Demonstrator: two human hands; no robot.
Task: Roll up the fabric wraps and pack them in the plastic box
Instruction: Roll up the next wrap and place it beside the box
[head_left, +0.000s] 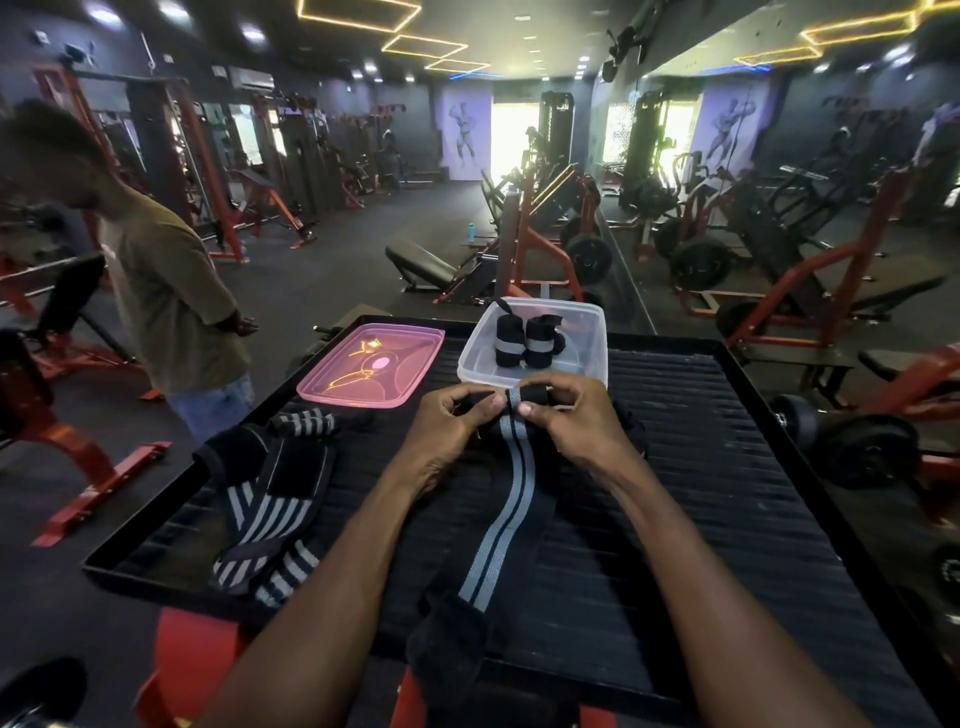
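Honestly, no readable text anywhere: no brand or label legible on the wraps, box or lid. The pink lid carries only orange ceiling-light reflections (not print).

Wrap in hand: black elastic fabric with a wide grey centre band split by a thin dark line. Far end is partly rolled, near end trails toward the camera and hangs over the table's near edge, ending in a plain black patch.

Left hand and right hand both have fingers curled round the rolled end, thumbs pressing on the roll from the near side, just in front of the plastic box.

The box is clear, open, at the table's far edge. Two rolled wraps stand upright inside, touching, black with a grey band.

Loose wraps, black with grey stripes, lie in an unrolled heap on the left of the black ribbed table. The lid lies flat just left of the box.

Gym machines behind; a person in an olive T-shirt stands at left.
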